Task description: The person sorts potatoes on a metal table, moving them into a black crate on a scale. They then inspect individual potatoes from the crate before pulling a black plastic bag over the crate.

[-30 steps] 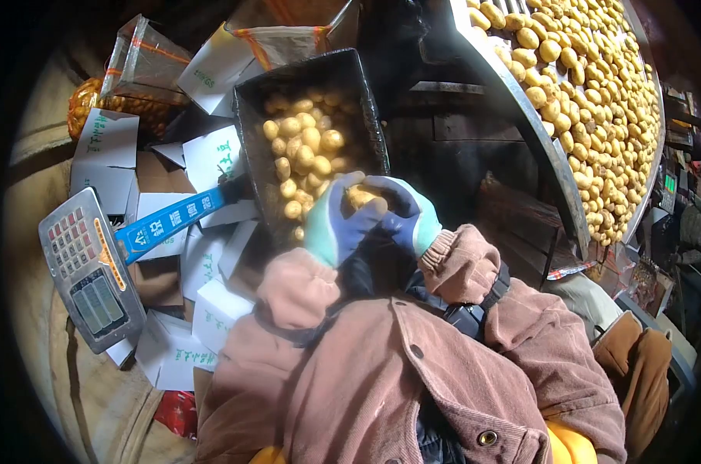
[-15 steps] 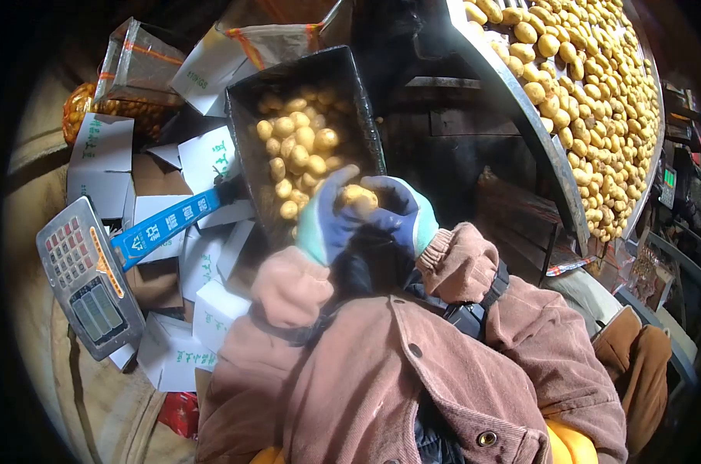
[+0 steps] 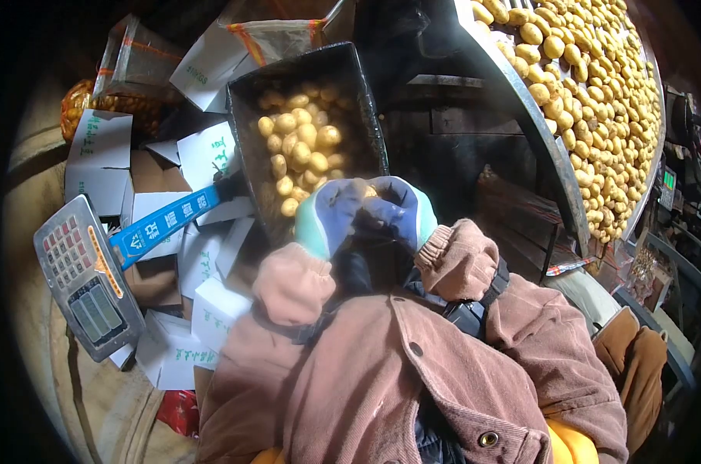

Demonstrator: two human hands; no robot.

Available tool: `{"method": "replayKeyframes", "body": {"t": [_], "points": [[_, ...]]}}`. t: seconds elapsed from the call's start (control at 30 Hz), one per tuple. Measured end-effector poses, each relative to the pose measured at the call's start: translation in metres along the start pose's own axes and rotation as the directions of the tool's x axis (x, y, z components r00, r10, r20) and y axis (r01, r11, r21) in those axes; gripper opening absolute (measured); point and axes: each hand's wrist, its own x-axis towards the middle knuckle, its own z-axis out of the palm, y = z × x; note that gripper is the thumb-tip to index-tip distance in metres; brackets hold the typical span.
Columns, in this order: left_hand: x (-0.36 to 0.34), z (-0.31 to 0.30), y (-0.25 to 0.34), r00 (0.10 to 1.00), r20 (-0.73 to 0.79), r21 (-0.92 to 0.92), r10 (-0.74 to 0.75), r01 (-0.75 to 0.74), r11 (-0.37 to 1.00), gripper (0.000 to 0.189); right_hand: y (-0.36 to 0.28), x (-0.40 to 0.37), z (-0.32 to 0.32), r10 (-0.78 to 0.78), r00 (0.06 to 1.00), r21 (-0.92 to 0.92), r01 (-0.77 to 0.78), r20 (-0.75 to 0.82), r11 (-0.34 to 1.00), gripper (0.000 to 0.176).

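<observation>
My left hand (image 3: 331,213), in a blue and teal glove, is closed at the lower right edge of a black bin (image 3: 366,116). Against it is my right hand (image 3: 401,210), gloved the same way, its fingers curled in. Between the two hands a small part of a yellow potato (image 3: 370,191) shows; the fingers cover the rest, so which hand bears it is unclear. Inside the bin lie several loose potatoes (image 3: 306,135), just beyond my hands.
Many potatoes (image 3: 590,116) cover a metal-edged table (image 3: 532,116) at the upper right. At left stand a scale display (image 3: 88,278) on a blue post (image 3: 165,224) and white cartons (image 3: 103,143). A netted bag (image 3: 76,108) lies behind them.
My hands have drawn together and the fingers have closed further over the potato, which is now mostly hidden.
</observation>
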Motion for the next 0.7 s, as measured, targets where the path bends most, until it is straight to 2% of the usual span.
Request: {"method": "replayKeyframes", "body": {"t": [0.07, 0.13, 0.17, 0.27, 0.3, 0.37, 0.47, 0.53, 0.57, 0.6, 0.67, 0.7], "points": [[-0.005, 0.005, 0.017, 0.999, -0.033, 0.153, -0.023, 0.028, 0.988, 0.03, -0.004, 0.0, 0.0, 0.084, 0.996, 0.113, -0.085, 0.021, 0.99, 0.03], [-0.008, 0.0, 0.03, 0.988, -0.046, 0.119, -0.144, 0.149, 0.982, 0.028, -0.001, 0.001, 0.0, 0.158, 0.987, 0.235, -0.162, 0.035, 0.959, 0.027], [-0.006, 0.0, 0.024, 0.996, -0.076, 0.162, -0.05, 0.062, 0.985, 0.028, 0.002, 0.002, 0.0, 0.193, 0.98, 0.296, -0.198, 0.047, 0.935, 0.026], [0.002, -0.013, 0.015, 0.998, -0.032, -0.131, -0.049, 0.044, 0.99, 0.029, 0.016, 0.011, -0.006, 0.158, 0.976, 0.447, -0.21, 0.151, 0.87, 0.024], [0.0, -0.008, 0.02, 0.997, -0.077, 0.01, -0.027, 0.028, 1.0, 0.03, 0.014, 0.01, -0.005, 0.171, 0.976, 0.467, -0.214, 0.135, 0.858, 0.023], [0.003, -0.015, 0.015, 0.988, 0.133, -0.104, 0.083, -0.069, 0.992, 0.029, 0.009, 0.007, -0.002, 0.198, 0.975, 0.506, -0.222, 0.102, 0.833, 0.022], [-0.001, -0.009, 0.01, 0.99, 0.119, 0.02, 0.079, -0.082, 0.996, 0.023, 0.011, 0.006, -0.004, 0.168, 0.982, 0.384, -0.188, 0.086, 0.904, 0.022], [-0.007, 0.002, 0.014, 0.993, 0.014, 0.106, 0.115, -0.116, 0.988, 0.02, 0.014, 0.009, -0.003, 0.148, 0.987, 0.26, -0.157, 0.057, 0.953, 0.023], [-0.005, 0.0, 0.011, 0.979, 0.022, 0.064, 0.204, -0.205, 0.977, 0.011, 0.016, 0.01, -0.003, 0.135, 0.99, 0.195, -0.14, 0.042, 0.971, 0.023], [-0.003, -0.001, 0.011, 0.98, -0.006, 0.079, 0.2, -0.199, 0.977, 0.009, 0.023, 0.01, -0.004, 0.182, 0.977, 0.372, -0.211, 0.111, 0.904, 0.024], [0.003, -0.005, 0.013, 0.978, -0.061, 0.108, 0.198, -0.191, 0.976, 0.01, 0.038, 0.011, -0.008, 0.226, 0.937, 0.66, -0.349, 0.268, 0.665, 0.025], [0.001, -0.008, 0.019, 0.995, -0.094, -0.131, 0.027, -0.039, 0.991, 0.016, 0.027, 0.008, -0.006, 0.284, 0.921, 0.678, -0.389, 0.267, 0.624, 0.026]]}}
